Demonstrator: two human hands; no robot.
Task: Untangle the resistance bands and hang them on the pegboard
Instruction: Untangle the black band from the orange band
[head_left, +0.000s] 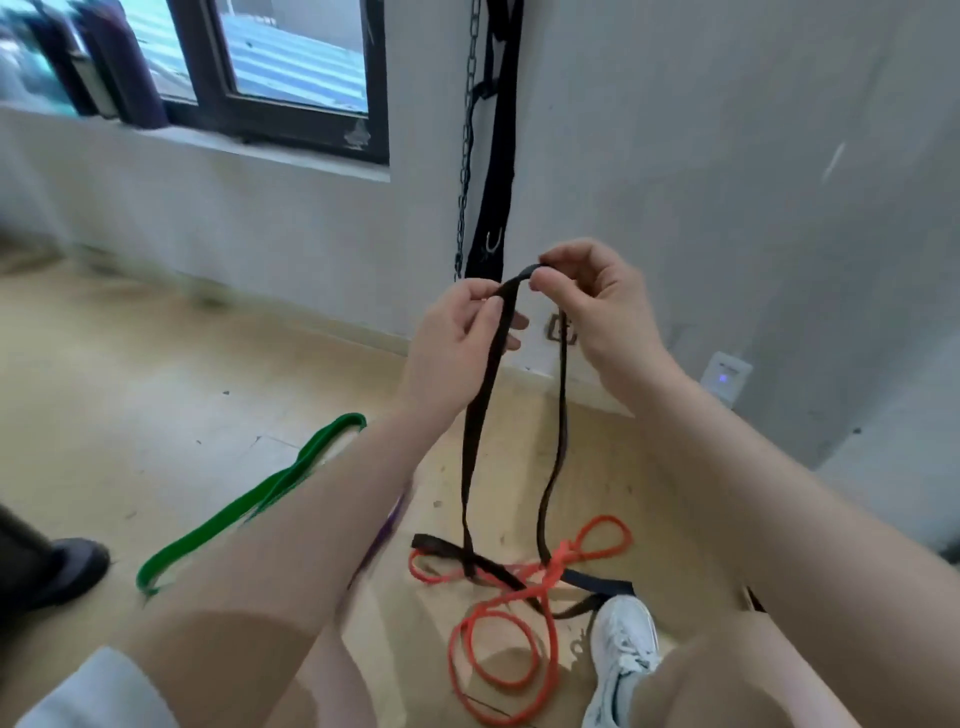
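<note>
A single view is provided, taken from a head-worn wide-angle camera. The scene is viewed from standing height, forward and steeply downward. Both forearms are seen entering from the lower edge, with the left hand (457, 338) and right hand (597, 306) held close to the lens near frame centre. The floor (156, 374) is seen farther below, the white shoe (621, 654) at the bottom edge. A wall (701, 156) and window (291, 57) are faced ahead. Straight lines are bowed at the margins. No second view is available.

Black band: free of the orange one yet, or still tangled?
Still tangled. Both hands lift the black band by its top, but its lower end crosses the orange band on the floor.
</note>
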